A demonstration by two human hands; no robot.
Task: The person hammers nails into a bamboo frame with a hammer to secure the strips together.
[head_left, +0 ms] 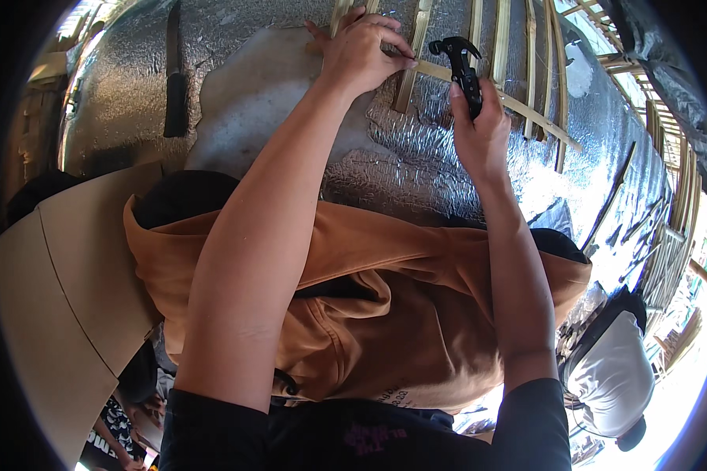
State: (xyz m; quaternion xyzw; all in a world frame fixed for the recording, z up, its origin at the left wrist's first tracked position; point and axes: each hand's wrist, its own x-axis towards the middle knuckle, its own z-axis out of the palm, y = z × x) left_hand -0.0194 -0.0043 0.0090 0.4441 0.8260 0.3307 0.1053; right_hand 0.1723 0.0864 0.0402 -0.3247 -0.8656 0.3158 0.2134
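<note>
My right hand (483, 129) is wrapped round the handle of a small black claw hammer (465, 72), its head raised over the work. Pinched together, the fingers of my left hand (363, 56) press down where a crosswise wooden strip (526, 115) passes over a lengthwise strip (418, 39). A tiny dark thing shows at those fingertips, too small to make out. Several more thin strips (501, 39) run away from me side by side, with the crosswise strip lying over them at a slant.
Crinkled silver foil sheeting (440, 169) covers the surface, with a bare grey patch (251, 94). A black strip-like tool (176, 102) lies at left. A brown hooded garment (416, 298) spreads over my lap. A beige panel (78, 267) stands left; other people (126, 432) sit at lower left.
</note>
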